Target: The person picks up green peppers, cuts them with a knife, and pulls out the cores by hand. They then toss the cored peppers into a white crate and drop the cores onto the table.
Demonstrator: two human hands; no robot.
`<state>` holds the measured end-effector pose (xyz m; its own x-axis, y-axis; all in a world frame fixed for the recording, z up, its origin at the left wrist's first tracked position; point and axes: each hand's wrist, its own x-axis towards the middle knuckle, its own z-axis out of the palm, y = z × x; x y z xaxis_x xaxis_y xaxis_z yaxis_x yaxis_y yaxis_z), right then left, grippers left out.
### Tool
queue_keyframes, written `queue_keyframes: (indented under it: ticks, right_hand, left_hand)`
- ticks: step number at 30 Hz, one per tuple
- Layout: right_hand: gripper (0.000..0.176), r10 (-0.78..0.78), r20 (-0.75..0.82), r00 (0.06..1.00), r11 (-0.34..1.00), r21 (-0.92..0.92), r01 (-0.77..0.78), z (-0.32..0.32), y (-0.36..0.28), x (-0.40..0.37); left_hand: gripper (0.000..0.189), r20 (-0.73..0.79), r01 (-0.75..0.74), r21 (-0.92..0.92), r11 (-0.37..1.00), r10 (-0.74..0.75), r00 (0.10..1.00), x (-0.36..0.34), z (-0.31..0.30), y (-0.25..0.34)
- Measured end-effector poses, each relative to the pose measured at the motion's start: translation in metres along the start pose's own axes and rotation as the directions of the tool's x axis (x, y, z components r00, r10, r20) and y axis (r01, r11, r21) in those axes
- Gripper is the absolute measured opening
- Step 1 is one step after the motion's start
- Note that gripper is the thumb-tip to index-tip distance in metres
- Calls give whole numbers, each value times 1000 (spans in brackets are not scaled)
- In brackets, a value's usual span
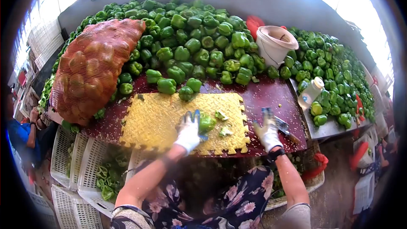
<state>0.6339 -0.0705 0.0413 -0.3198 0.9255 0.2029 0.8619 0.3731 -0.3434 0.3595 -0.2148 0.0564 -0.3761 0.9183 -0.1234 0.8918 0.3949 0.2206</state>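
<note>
- The left hand (189, 129), in a white cloth glove, is seen pressed onto a glossy green bell pepper (207, 123); the fingers are curled down and clamped on it, though the glove is blurred.
- That pepper is held on the yellow foam puzzle mat (157, 121), near the mat's front right corner.
- A short steel-bladed knife (283, 126) is gripped in the white-gloved right hand (267, 132), the fingers closed about its handle, just off the mat's right edge.
- Two cut green pepper scraps (221, 115) are left lying on the mat, between the hands.
- The mat is carried by a dark red bench (265, 95), speckled with seeds.
- A great heap of whole green peppers (195, 38) is banked up behind the mat.
- An orange mesh sack (93, 65), stuffed full, is propped at the left of the heap.
- A white plastic bucket (274, 44) is tilted among the peppers at the right, and a clear plastic bottle (310, 93) is stood below it.
- White slatted crates (82, 161) are ranged under the bench at the left.
</note>
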Motion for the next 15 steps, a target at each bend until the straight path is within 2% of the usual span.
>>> queue_keyframes:
  ticks: [1, 2, 4, 6, 8, 9, 10, 12, 13, 14, 15]
  right_hand:
    - [80, 117, -34, 993, 986, -117, -120, -10, 24, -4]
    - [79, 227, -78, 971, 945, -226, -239, -20, 47, -9]
    - [76, 364, -56, 930, 903, -222, -367, -31, 94, -21]
    - [73, 410, -17, 912, 894, -193, -405, -14, 149, -29]
    - [71, 334, -16, 943, 918, -224, -329, -14, 158, -36]
    - [63, 300, -109, 948, 917, -242, -318, -9, 155, -39]
    - [63, 297, -108, 949, 917, -244, -315, -11, 155, -37]
    - [52, 206, -1, 979, 898, -397, -189, -17, 148, -29]
    - [45, 97, 5, 995, 880, -468, -83, -16, 148, -27]
    - [45, 93, 5, 996, 879, -470, -79, -16, 144, -26]
    - [42, 153, 13, 988, 925, -355, -138, -17, 135, -24]
  left_hand:
    - [118, -106, -25, -79, 997, 16, 994, -8, 16, -2]
    - [116, -85, -50, -237, 970, 31, 996, -17, 21, -5]
    - [109, -364, -208, -367, 907, 66, 929, -29, 57, -14]
    - [106, -404, -224, -389, 894, 53, 913, -41, 64, -12]
    - [102, -447, -245, -409, 879, 41, 893, -46, 63, -10]
    - [103, -365, -201, -611, 766, -47, 930, -46, 61, -8]
    - [103, -263, -141, -779, 611, -114, 958, -47, 60, -7]
    - [102, -285, -138, -787, 601, -157, 946, -44, 70, -8]
    - [102, -263, -136, -811, 569, -146, 954, -45, 68, -5]
    - [102, -241, -134, -834, 535, -134, 961, -47, 66, -4]
    - [100, -268, -127, -783, 608, -146, 952, -40, 80, -10]
